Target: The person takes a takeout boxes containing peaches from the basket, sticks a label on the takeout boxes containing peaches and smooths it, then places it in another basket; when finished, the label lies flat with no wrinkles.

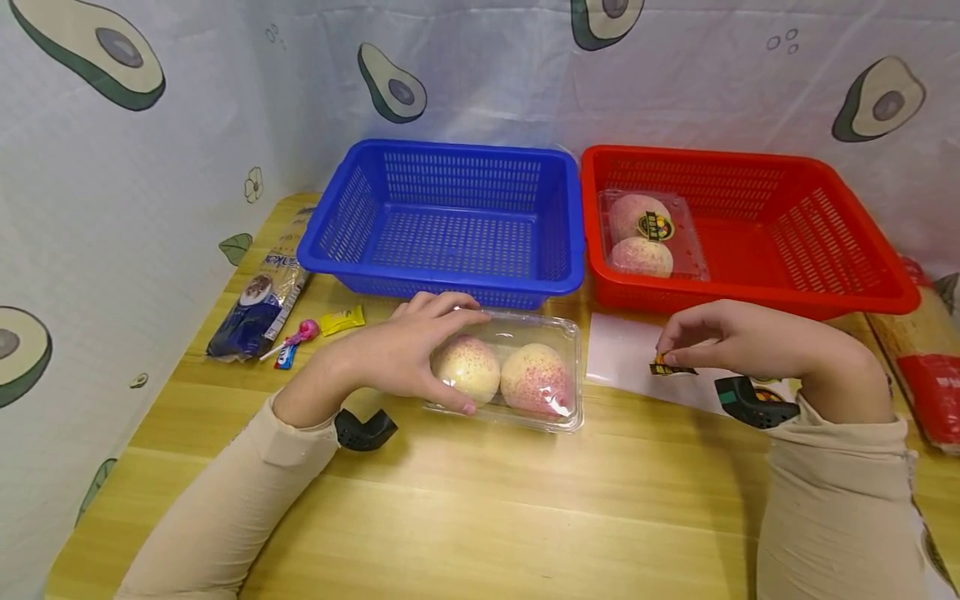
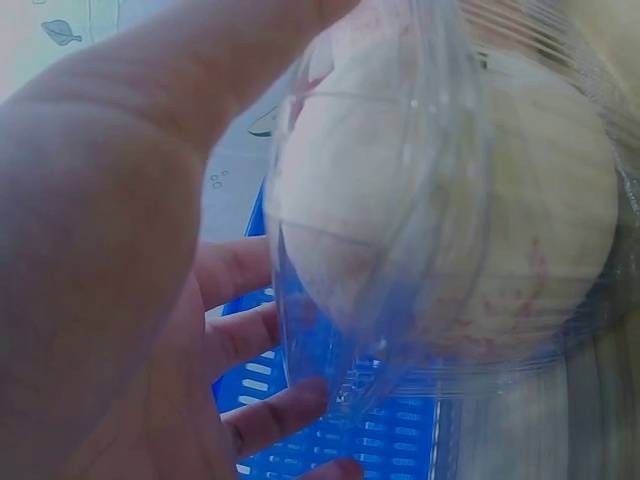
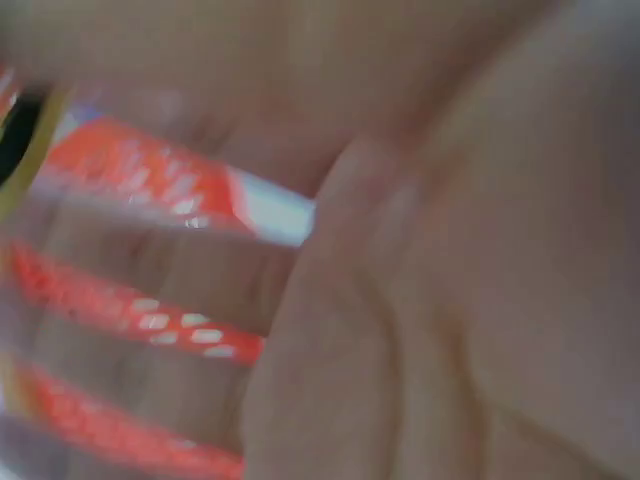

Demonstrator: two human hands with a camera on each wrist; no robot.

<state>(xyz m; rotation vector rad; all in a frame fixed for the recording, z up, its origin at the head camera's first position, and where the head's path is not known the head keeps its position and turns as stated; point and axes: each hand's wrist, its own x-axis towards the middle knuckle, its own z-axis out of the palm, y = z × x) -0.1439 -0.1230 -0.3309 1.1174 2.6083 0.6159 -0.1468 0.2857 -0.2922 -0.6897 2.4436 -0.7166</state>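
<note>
A clear plastic box (image 1: 566, 340) with two pink-speckled peaches (image 1: 536, 379) lies on the table. My left hand (image 1: 408, 354) grips its left end, the thumb along the near side and the fingers at the far side. The left wrist view shows the box (image 2: 385, 375) close up, with fingers beside its wall. Over a white sticker sheet (image 1: 618, 354), my right hand (image 1: 742, 337) pinches a small black and yellow sticker (image 1: 672, 369). In the right wrist view, blurred fingers fill most of the picture and a dark, yellow-edged bit of the sticker (image 3: 18, 145) shows at the left.
Behind the box stands a blue basket (image 1: 450, 282). Right of it, a red basket (image 1: 750, 296) holds another peach box with a sticker (image 1: 656, 227). A blue packet (image 1: 258, 308), a lollipop (image 1: 303, 331) and small candies (image 1: 342, 320) lie left. A red-ended bag (image 1: 930, 383) lies right.
</note>
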